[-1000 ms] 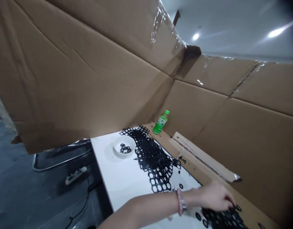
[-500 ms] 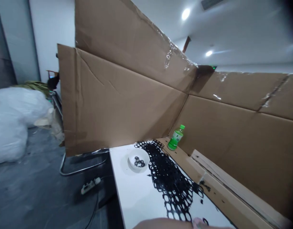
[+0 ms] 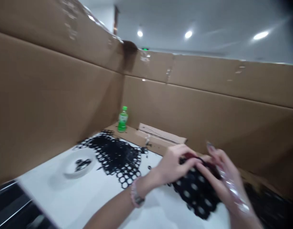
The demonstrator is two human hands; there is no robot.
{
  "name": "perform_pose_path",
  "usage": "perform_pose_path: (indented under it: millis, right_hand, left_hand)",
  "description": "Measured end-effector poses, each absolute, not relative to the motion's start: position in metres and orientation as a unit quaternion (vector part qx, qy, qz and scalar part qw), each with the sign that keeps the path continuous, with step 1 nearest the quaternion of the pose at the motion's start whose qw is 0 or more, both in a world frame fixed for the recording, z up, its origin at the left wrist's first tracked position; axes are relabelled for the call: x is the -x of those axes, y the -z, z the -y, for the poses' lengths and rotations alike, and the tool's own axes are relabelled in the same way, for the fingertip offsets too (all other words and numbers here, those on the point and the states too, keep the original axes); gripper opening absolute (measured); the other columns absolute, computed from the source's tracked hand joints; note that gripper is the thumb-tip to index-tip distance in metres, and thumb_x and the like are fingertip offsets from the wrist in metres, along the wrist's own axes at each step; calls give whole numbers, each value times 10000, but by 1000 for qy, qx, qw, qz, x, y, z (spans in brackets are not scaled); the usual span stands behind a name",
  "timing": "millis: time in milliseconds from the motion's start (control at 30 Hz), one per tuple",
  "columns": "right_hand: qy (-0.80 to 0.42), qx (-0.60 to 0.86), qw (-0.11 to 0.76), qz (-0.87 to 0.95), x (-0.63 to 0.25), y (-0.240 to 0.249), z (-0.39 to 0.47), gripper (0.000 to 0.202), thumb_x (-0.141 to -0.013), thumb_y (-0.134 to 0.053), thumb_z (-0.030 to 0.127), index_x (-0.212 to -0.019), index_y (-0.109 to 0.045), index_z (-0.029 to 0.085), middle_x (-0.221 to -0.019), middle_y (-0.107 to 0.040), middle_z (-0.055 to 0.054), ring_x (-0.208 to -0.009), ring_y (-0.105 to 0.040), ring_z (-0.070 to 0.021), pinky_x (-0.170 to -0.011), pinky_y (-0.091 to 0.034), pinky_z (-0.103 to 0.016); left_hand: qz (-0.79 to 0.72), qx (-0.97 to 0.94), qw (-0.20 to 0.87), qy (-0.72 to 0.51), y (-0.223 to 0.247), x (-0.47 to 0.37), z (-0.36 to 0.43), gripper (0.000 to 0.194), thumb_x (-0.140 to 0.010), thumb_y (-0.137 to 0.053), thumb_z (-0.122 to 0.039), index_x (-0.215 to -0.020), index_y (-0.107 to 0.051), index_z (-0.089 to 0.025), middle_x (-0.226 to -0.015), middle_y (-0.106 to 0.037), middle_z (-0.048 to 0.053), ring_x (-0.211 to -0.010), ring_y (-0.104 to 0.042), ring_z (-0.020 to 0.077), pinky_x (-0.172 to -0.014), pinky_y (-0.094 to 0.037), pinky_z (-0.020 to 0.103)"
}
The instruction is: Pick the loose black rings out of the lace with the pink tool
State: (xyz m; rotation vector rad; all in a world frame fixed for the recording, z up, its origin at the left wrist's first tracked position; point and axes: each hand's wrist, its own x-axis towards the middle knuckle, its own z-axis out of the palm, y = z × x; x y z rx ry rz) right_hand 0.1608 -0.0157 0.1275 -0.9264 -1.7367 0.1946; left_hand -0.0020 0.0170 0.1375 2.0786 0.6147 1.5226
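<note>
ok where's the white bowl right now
The white bowl is at the left in the head view, on the white tabletop, just left of the black mesh spread there.

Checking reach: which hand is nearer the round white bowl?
Left. The bare left hand is right of the round white bowl, apart from it; the bare right hand is farther right. Both hold the black perforated sheet.

Left of the hands [image 3: 172, 163], past the left forearm, an open stretch of counter [image 3: 96, 198] gives a low path to the white bowl [image 3: 77, 174]. Farther left and beyond, the upright green bottle [image 3: 122, 121] blocks the corner. Beyond the hands, the cardboard wall [image 3: 208, 117] bars passage; beneath them, the black ring sheet [image 3: 193, 191] fills the gap.
</note>
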Motion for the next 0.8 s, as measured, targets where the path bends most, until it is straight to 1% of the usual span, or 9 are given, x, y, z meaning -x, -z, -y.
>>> perform_pose_path:
  millis: [67, 167, 233, 300, 367, 500, 600, 700, 800]
  right_hand:
    - [-131, 393, 546, 728, -159, -138, 17, 317, -755, -628, 265, -705, -318, 220, -637, -537, 54, -567, -480, -103, -613, -426, -240]
    - [-210, 380, 561, 705, -156, -143, 19, 297, -798, -574, 242, -729, -285, 230, -645, -498, 60, -576, -462, -98, -578, -392, -221]
    - [-231, 365, 570, 698, -156, -144, 22, 284, -814, -552, 212, -734, -281, 231, -658, -481, 60, -599, -456, -95, -598, -384, -216]
    - [-243, 353, 579, 694, -159, -144, 26, 269, -820, -541, 184, -739, -288, 230, -670, -467, 58, -616, -451, -91, -617, -378, -214]
    - [-261, 338, 582, 692, -161, -144, 28, 250, -826, -527, 167, -753, -296, 229, -686, -474, 54, -631, -454, -91, -631, -375, -217]
    - [-302, 291, 570, 707, -162, -143, 29, 225, -837, -501, 166, -775, -296, 232, -710, -499, 46, -646, -454, -96, -648, -372, -230]
    - [-307, 288, 556, 717, -161, -143, 29, 219, -843, -495, 186, -778, -291, 232, -709, -493, 43, -642, -443, -99, -636, -368, -235]
    - [-282, 330, 542, 720, -161, -144, 29, 264, -821, -537, 220, -775, -277, 235, -736, -502, 33, -623, -436, -101, -553, -340, -227]
    - [-273, 346, 538, 719, -161, -144, 26, 371, -751, -629, 251, -769, -259, 241, -744, -519, 32, -556, -405, -92, -460, -275, -218]
  left_hand:
    - [-210, -743, 343, -536, -129, 0, -17, 214, -790, -576, -309, -880, -635, -124, -861, -655, 76, -775, -608, 158, -720, -496, 256]
    - [-188, -704, 452, -514, -118, -2, -19, 219, -739, -643, -280, -891, -635, -121, -869, -666, 69, -805, -618, 161, -750, -496, 257]
    - [-179, -684, 500, -500, -120, -1, -20, 207, -735, -649, -261, -893, -636, -127, -866, -671, 61, -818, -622, 160, -765, -494, 259]
    - [-184, -673, 514, -500, -125, 1, -19, 188, -738, -647, -247, -888, -635, -136, -859, -671, 54, -815, -623, 155, -762, -492, 255]
    - [-193, -681, 487, -512, -128, 3, -18, 176, -741, -645, -236, -893, -629, -149, -884, -662, 49, -824, -616, 150, -759, -487, 250]
    - [-195, -745, 385, -509, -127, 1, -17, 208, -767, -616, -231, -970, -612, -182, -1029, -620, 51, -975, -561, 170, -841, -440, 266]
    - [-188, -777, 355, -484, -126, 0, -15, 161, -799, -580, -248, -941, -608, -177, -943, -640, 42, -905, -578, 158, -816, -444, 267]
    - [-202, -779, 271, -529, -126, 1, -10, 114, -798, -585, -229, -892, -614, -170, -879, -644, 34, -844, -584, 144, -777, -451, 253]
    - [-207, -783, 181, -557, -126, 3, -8, 170, -793, -591, -192, -960, -613, -175, -933, -645, 43, -885, -581, 147, -799, -448, 257]
